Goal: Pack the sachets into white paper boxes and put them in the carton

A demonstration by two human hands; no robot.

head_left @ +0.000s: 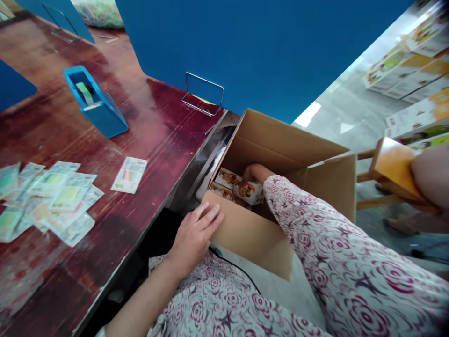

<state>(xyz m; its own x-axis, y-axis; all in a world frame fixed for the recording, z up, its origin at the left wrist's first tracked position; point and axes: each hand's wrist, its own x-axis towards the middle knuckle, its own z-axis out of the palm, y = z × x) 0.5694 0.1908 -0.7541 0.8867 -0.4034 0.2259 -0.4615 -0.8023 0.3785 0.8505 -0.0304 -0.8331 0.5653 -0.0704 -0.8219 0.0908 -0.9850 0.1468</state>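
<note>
An open cardboard carton [259, 234] stands beside the table, its flaps spread. My left hand [196, 234] lies with stretched fingers on the near flap. Inside the carton is my right hand [253, 173], reaching down over a small white and orange printed box [249, 191]. Its fingers are partly hidden, so I cannot tell whether they grip that box. More small printed boxes [225, 178] lie alongside it at the carton's left end.
On the dark red table [164, 126] lie several clear packets [66, 192], one single packet [129, 175] and a blue holder [96, 103]. A blue partition [228, 47] rises behind the carton. At right are a wooden stool [396, 173], a person's leg and stacked printed cartons [414, 70].
</note>
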